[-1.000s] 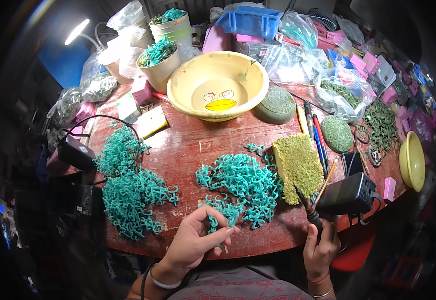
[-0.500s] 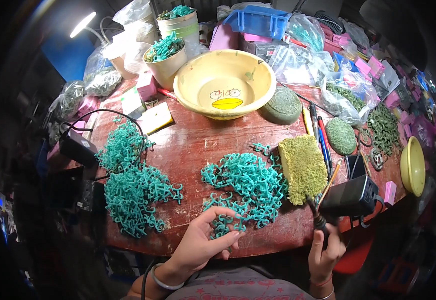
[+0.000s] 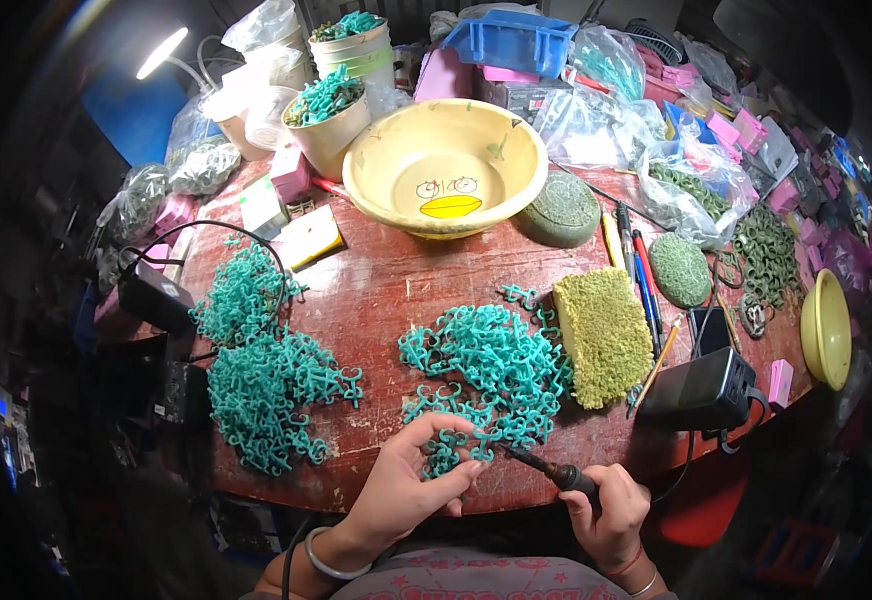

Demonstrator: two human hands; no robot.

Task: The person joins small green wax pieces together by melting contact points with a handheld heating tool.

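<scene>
My left hand (image 3: 406,485) is at the near edge of the table, thumb and forefinger pinching a small curled teal piece (image 3: 486,444). In my right hand (image 3: 611,515) is a soldering iron (image 3: 566,477) with a dark handle, its tip pointing left at the pinched piece; whether they touch I cannot tell. Just beyond my hands spreads a heap of similar teal pieces (image 3: 496,360). Another teal heap (image 3: 271,390) lies to the left. To the right of the nearer heap is a rough yellow-green sponge block (image 3: 604,335).
A yellow basin (image 3: 446,180) stands at the back, beside tubs of teal pieces (image 3: 326,98). Rounded green stones (image 3: 561,210), pens (image 3: 646,270) and a black box (image 3: 701,390) with a cord sit on the right. A lit lamp (image 3: 163,53) is at far left.
My right hand has brought the soldering iron left, from the near end of the sponge block to the piece in my left hand. My left hand has stayed in place.
</scene>
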